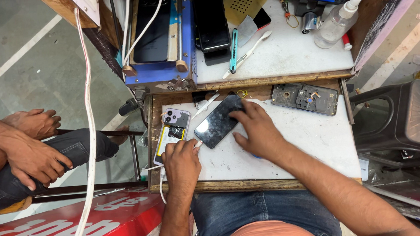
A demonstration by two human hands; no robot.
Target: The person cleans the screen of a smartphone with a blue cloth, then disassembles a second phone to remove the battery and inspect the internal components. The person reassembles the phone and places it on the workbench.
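Observation:
A dark phone screen panel lies tilted on the white work board. My right hand rests on its right end, fingers spread over the glass. My left hand is closed around a thin white tool whose tip touches the panel's lower left edge. Beside it to the left lies an opened phone body with a lilac camera block and a yellow-edged battery. A dark phone frame lies at the board's back right.
An upper shelf holds a blue machine, a black phone stack, a teal tool, a white toothbrush and a spray bottle. Another person's crossed hands rest at left. A dark stool stands right.

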